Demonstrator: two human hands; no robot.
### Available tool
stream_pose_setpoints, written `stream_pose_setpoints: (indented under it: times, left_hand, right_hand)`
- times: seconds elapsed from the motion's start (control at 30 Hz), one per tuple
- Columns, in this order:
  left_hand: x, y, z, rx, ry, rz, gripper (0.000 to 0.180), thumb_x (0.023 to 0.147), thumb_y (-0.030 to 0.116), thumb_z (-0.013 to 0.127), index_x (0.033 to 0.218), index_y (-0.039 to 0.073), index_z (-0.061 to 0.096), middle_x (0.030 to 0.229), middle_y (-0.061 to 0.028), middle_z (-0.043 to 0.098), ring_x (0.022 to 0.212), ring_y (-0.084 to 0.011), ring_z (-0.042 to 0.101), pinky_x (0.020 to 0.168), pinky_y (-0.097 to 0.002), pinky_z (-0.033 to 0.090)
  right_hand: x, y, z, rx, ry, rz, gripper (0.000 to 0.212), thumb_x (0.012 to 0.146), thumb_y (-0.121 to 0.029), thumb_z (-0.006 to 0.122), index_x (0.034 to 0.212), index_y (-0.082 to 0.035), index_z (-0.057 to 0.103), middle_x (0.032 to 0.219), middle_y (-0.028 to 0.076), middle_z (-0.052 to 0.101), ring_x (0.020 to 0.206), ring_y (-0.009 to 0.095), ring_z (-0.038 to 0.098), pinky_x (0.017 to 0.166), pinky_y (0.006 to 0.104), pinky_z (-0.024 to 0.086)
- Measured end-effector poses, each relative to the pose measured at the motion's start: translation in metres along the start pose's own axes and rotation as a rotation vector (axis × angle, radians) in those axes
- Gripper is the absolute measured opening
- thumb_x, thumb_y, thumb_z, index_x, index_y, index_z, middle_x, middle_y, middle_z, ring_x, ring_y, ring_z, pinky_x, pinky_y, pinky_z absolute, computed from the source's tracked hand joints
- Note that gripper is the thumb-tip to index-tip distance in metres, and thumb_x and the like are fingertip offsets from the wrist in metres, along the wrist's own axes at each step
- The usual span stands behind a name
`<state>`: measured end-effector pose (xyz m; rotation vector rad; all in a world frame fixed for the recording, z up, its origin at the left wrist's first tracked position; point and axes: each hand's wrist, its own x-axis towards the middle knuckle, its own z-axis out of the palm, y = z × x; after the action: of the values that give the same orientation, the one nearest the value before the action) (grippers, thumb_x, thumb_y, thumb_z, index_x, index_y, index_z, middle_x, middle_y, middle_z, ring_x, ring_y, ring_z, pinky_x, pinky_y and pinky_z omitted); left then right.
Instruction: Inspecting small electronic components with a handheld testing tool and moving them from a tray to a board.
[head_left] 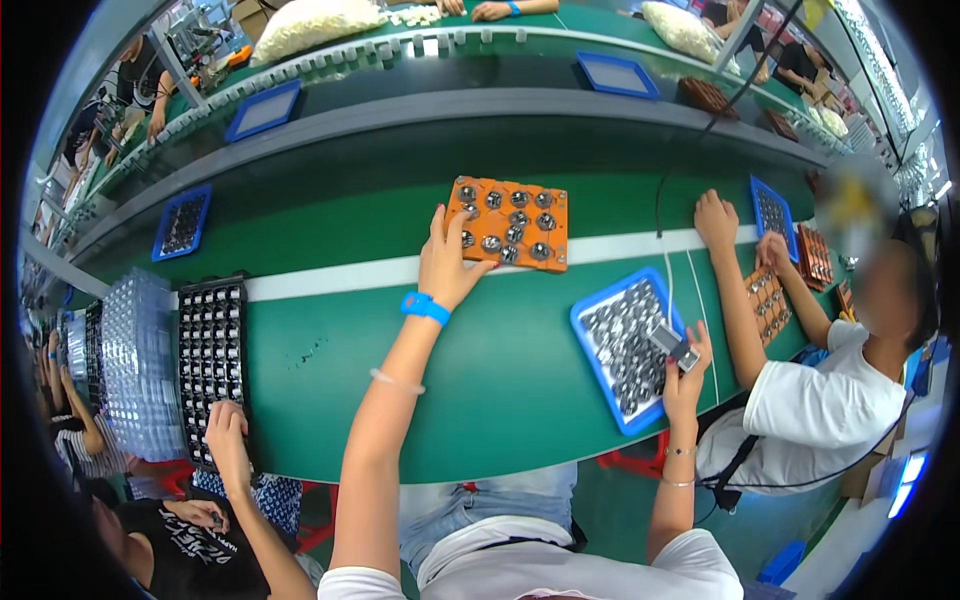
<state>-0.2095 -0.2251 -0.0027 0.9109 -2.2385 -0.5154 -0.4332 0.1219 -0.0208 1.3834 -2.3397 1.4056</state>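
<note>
My left hand [447, 262] grips the lower left corner of an orange fixture board [528, 223], its thumb along the near edge. Several round, shiny metal parts sit in the board's holes. Over on the right, my right hand [686, 385] is closed around a small grey handheld device [673, 346], from which a thin white cable [668, 280] runs upward. That device is above a blue-rimmed tray [597, 372] full of loose round metal parts [625, 345]. What the device does cannot be made out.
A black tray of cells [212, 350] and stacked clear plastic trays [140, 365] stand at left, beside a neighbour's hand [227, 430]. At right, a co-worker handles another orange board [768, 305]. A raised shelf rail [480, 128] crosses behind, beyond the green bench [480, 400].
</note>
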Motion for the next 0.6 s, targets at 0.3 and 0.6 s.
stream_pose_setpoints:
  times: [0.3,0.6]
  left_hand:
    - [0.073,-0.028,0.062,0.13,0.121,-0.195,0.081,0.074,0.03,0.079,0.137,0.006,0.032,0.139,-0.0298,0.038,0.107,-0.0464,0.056,0.086,-0.0451,0.051]
    - [0.029,-0.019,-0.003,-0.243,-0.009,0.062,0.04,0.084,0.015,0.068,0.119,0.003,0.052,0.123,-0.0198,0.054,0.108,-0.0369,0.059,0.093,-0.0388,0.048]
  right_hand:
    - [0.005,-0.046,0.032,0.302,-0.304,-0.145,0.052,0.073,0.011,0.06,0.11,-0.013,0.033,0.142,0.027,0.03,0.128,0.046,0.043,0.105,0.0528,0.037]
    - [0.02,-0.074,0.084,0.558,-0.62,-0.352,0.063,0.069,0.007,0.072,0.114,-0.017,0.035,0.144,0.027,0.028,0.126,0.05,0.044,0.104,0.0551,0.036]
